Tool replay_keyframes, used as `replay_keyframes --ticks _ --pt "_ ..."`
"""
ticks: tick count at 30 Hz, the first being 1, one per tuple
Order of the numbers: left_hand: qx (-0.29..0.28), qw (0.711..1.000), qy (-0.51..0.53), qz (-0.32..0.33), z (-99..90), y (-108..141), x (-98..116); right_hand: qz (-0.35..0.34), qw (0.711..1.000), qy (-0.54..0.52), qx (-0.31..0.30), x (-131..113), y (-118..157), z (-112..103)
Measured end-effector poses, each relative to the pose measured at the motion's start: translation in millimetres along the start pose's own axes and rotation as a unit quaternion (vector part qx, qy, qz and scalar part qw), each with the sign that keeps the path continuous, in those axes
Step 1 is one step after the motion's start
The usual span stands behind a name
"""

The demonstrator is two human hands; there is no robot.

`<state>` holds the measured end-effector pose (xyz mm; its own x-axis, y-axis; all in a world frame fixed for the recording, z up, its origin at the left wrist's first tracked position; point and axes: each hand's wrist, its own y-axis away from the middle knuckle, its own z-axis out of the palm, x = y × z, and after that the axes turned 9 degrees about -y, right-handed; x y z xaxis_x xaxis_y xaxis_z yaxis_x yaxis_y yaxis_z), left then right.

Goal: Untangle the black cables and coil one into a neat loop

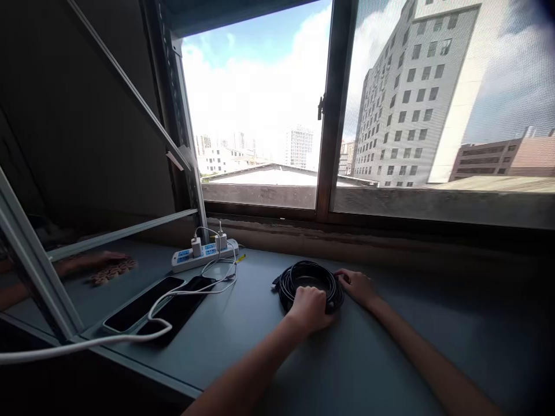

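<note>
A coil of black cable [286, 286] lies on the grey tabletop [243, 341], with a connector sticking out at its left side. My left hand [310, 309] grips the near side of the coil, its fingers wrapped over the cable. At the coil's right edge is my right hand [355, 285], its fingers bent and pressed together against the outer loops. Whether the right fingertips pinch a piece of the cable is too dark and small to make out.
Left of the coil, a white power strip [203, 257] holds two plugged-in chargers. Two phones [145, 303] lie nearer, crossed by a white cable [160, 300]. Metal shelf posts [39, 254] stand at the left. Beyond them another person's hand [108, 257] touches small brown pieces. A window rises behind.
</note>
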<state>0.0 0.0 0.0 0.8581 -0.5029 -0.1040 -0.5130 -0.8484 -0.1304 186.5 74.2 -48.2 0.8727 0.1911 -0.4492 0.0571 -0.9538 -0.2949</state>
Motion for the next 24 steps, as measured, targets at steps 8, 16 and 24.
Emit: replay_keyframes --ticks 8,16,24 --pt "0.006 1.000 0.001 -0.030 0.2 -0.4 2.1 0.001 1.000 -0.004 0.004 1.3 -0.6 1.3" --pt "0.003 0.996 0.009 -0.090 3.5 -10.1 -10.5 0.000 1.000 -0.003 0.005 4.5 -0.2 3.8" --pt "0.040 0.981 0.006 -0.187 15.2 -19.8 -43.5 -0.005 1.000 -0.011 -0.001 1.9 2.6 0.6"
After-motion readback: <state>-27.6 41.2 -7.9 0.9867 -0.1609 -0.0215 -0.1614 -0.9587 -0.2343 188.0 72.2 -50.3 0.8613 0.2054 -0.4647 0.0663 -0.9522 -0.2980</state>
